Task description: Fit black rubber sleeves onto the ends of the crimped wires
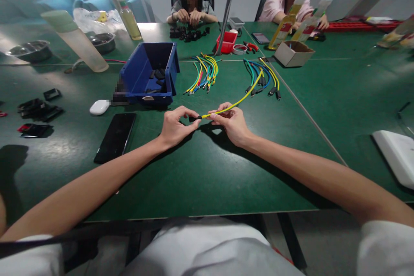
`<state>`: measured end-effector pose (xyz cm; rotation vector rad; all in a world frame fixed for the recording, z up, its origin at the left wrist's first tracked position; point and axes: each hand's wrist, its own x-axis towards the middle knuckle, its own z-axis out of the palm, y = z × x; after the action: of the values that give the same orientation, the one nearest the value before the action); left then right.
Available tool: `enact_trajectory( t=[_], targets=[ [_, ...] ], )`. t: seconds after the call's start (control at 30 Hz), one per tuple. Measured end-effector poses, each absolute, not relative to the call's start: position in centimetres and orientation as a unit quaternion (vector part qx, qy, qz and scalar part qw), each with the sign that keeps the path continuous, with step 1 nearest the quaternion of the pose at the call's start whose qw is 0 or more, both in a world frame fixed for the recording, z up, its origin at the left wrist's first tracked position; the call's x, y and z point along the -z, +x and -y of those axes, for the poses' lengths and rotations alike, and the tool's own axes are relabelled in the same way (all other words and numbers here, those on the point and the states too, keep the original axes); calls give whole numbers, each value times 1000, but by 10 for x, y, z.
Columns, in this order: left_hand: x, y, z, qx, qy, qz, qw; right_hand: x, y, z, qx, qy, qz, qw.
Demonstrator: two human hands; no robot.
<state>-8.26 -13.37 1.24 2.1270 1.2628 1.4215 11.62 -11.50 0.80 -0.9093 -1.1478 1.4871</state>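
Note:
My left hand (176,126) pinches a small black connector (194,118) at the end of a yellow cable (241,101). Right beside it, my right hand (233,124) holds that cable between thumb and fingers, near the connector. The cable's far end curves up to the right, over a bundle of blue, green and yellow cables with black ends (273,78). Another bundle of mixed cables (207,73) lies behind my hands. A blue bin (147,97) with black pieces inside stands behind my left hand.
A black phone (115,138) and a white case (99,107) lie left. Black parts (39,109) are farther left. Behind are a metal pole (228,8), a red bin (227,43), a cardboard box (294,55) and bottles (131,21). Two people sit across the green table (207,181).

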Motion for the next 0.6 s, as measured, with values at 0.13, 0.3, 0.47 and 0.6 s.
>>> enact_trajectory(
  t=[0.13,0.3,0.47,0.6],
  targets=[
    [-13,-83,133,-494,741,-430,149,-7,116,115,-615,-368,478,508],
    [-14,-83,133,-494,743,-423,156,-10,115,115,-621,-362,474,509],
    [-14,-82,134,-498,743,-418,157,-12,115,117,-614,-370,484,502],
    [-14,-82,134,-492,743,-427,156,-12,115,118,-613,-372,487,498]
  ],
)
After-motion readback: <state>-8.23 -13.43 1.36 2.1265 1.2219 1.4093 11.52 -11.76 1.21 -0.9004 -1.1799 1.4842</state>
